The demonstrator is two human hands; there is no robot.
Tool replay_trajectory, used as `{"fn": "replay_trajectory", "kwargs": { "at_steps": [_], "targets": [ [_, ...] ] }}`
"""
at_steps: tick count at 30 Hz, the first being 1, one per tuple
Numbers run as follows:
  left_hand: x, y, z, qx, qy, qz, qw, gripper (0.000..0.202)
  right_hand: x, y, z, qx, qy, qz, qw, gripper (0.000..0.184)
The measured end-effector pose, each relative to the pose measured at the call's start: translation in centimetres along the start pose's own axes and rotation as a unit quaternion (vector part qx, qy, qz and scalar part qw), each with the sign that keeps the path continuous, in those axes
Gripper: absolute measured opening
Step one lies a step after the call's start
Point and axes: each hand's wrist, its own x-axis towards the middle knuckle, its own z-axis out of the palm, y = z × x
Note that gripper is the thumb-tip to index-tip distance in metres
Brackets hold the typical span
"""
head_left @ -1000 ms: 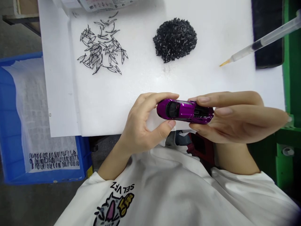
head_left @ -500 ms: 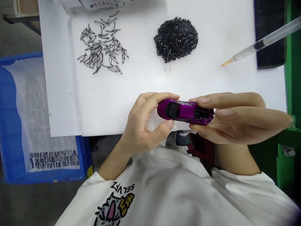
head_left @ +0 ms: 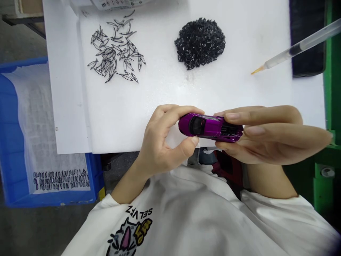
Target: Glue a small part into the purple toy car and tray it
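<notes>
A shiny purple toy car (head_left: 211,127) with a dark windscreen and a black rear section is held between both my hands, over the near edge of the white board (head_left: 119,117). My left hand (head_left: 162,142) grips its rounded end, forefinger along the far side and thumb on the near side. At the black end, my right hand (head_left: 271,135) holds the car between its fingers and thumb. Beyond the car lie a heap of small black pieces (head_left: 200,43) and, further left, a loose scatter of thin, dark-outlined, leaf-shaped pieces (head_left: 109,57).
From the right, a clear dropper-like tube (head_left: 286,53) with an amber tip reaches over the board, crossing a dark flat device (head_left: 307,64). A blue crate (head_left: 13,142) at left holds a white sheet with rows of small dark pieces. A white container (head_left: 117,3) stands at the far edge.
Almost nothing differs. Both hands keep their hold on the toy car, and the view has shifted very slightly.
</notes>
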Motion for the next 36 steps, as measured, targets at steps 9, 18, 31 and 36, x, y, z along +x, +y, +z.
{"fn": "replay_trajectory", "kwargs": {
  "at_steps": [9,18,31,36],
  "targets": [
    [0.0,0.1,-0.2,-0.031,-0.031,-0.023,0.999,0.034,0.2,0.4,0.1,0.025,0.000,0.007,1.000,0.033],
    [0.0,-0.1,-0.2,-0.043,-0.032,-0.027,0.998,0.033,0.2,0.4,0.1,0.010,0.000,0.010,1.000,0.032],
    [0.0,-0.2,-0.2,-0.009,-0.027,-0.009,1.000,0.032,-0.1,0.8,0.1,-0.003,-0.010,0.011,1.000,0.027],
    [0.0,0.1,-0.2,-0.017,-0.030,-0.018,0.999,0.034,-0.2,1.0,0.2,0.013,-0.012,0.025,1.000,0.032]
  ]
}}
